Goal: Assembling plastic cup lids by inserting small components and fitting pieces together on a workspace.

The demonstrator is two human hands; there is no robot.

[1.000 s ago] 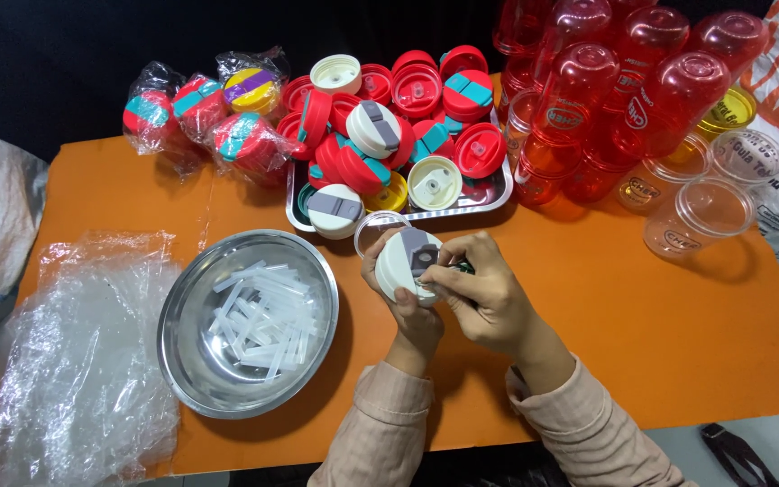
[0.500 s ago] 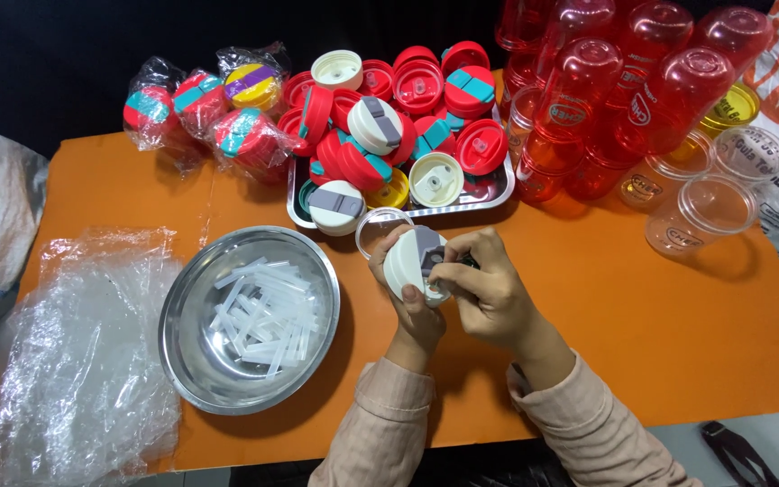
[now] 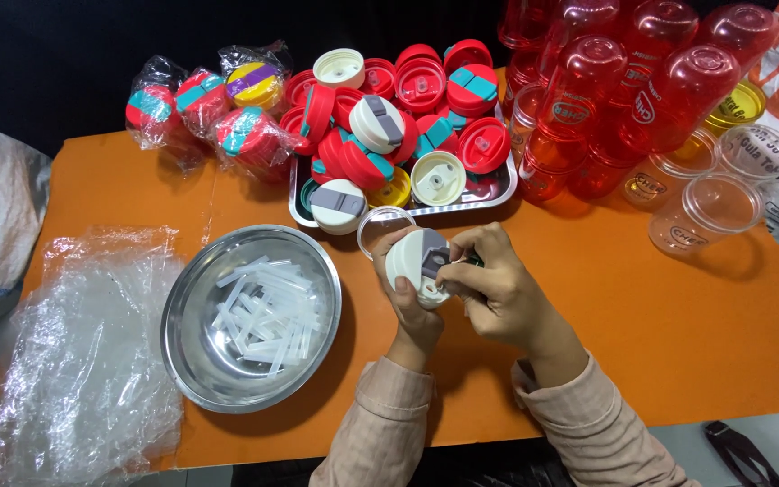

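White cup lid with a grey flip tab point(image 3: 418, 261) sits in the middle of the view, held above the orange worktop point(image 3: 642, 343) just in front of the metal tray point(image 3: 498, 194). The left hand point(image 3: 407, 293) grips this lid from below and from the side, its fingers curled tight around the white rim. The right hand point(image 3: 493, 289) comes from the right side, and its fingers are pinched together on the grey tab of the lid. A clear plastic ring point(image 3: 379, 225) lies on the worktop just behind the lid, touching the edge of the tray. The tray is full of red lids with teal tabs point(image 3: 426, 99), with some white lids among them. To the left of the hands stands a round steel bowl point(image 3: 193, 361) that holds short clear plastic strips point(image 3: 263, 311). Further left lies crumpled clear plastic wrap point(image 3: 83, 361). Red transparent cups point(image 3: 642, 81), upside down, are stacked at the back right, and clear cups point(image 3: 705, 212) stand near them.
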